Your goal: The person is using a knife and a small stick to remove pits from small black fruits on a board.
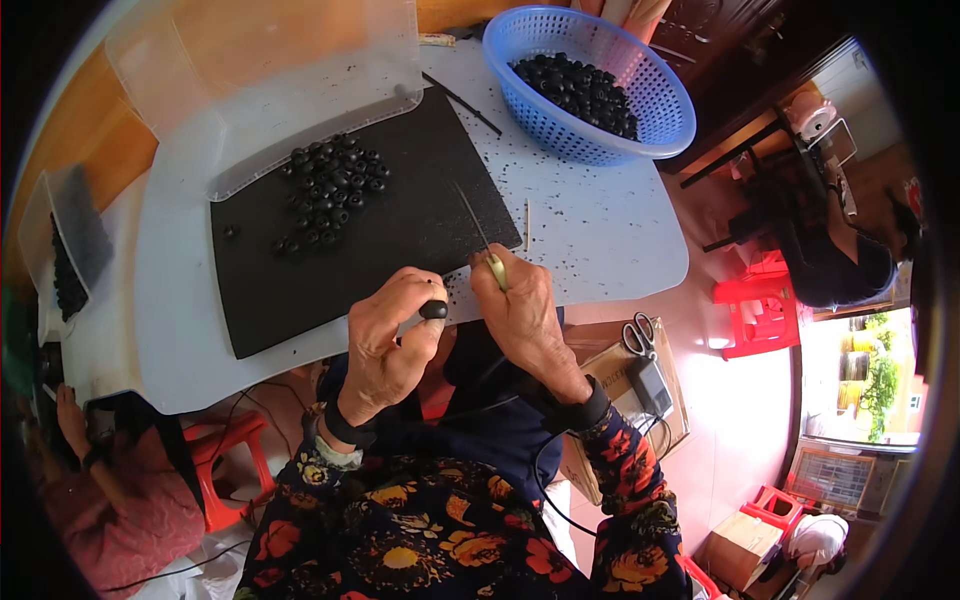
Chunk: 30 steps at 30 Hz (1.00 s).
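My left hand is closed, pinching a small black rounded rubber-like piece between thumb and forefinger. Beside it, my right hand grips a slim knife by its pale yellow-green handle, the thin blade pointing away from me over the mat. Both hands are at the near edge of the black mat. A loose heap of small black pieces, several showing holes, lies on the mat's far left part. At the far right, a blue perforated basket holds many similar pieces.
A clear plastic bin lies tipped at the back left. Black crumbs and a thin stick lie on the pale table. Scissors rest on a cardboard box at right. Other people sit at far left and far right, near red stools.
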Each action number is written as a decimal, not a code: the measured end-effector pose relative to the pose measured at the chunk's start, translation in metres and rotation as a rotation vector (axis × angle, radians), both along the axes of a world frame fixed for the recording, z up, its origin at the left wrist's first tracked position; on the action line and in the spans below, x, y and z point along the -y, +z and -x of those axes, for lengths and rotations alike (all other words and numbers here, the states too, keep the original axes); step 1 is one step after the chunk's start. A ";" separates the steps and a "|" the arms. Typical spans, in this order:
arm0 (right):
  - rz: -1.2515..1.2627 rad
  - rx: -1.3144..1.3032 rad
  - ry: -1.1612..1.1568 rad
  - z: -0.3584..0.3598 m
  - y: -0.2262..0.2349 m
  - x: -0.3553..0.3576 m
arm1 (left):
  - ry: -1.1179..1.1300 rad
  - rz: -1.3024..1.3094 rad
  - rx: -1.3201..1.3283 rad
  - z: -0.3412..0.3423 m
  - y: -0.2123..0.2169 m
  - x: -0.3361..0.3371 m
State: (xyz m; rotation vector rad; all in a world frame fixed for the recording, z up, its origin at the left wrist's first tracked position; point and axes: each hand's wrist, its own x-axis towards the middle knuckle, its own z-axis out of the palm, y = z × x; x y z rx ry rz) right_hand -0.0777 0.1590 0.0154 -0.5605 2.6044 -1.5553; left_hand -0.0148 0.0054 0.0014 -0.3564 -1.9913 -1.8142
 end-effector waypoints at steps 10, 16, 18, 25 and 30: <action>0.070 0.043 0.035 0.004 -0.009 -0.007 | -0.032 -0.020 0.038 0.002 0.003 0.003; 0.122 0.044 0.209 -0.010 -0.004 -0.007 | 0.129 0.134 0.080 0.006 0.000 0.001; 0.091 0.072 0.204 -0.018 -0.002 -0.003 | 0.178 0.173 0.089 0.007 0.001 -0.001; 0.033 0.000 0.199 -0.023 -0.010 0.000 | 0.231 0.292 0.044 0.008 -0.002 -0.001; 0.021 -0.022 0.203 -0.022 -0.010 -0.001 | 0.233 0.311 -0.015 0.010 -0.004 -0.002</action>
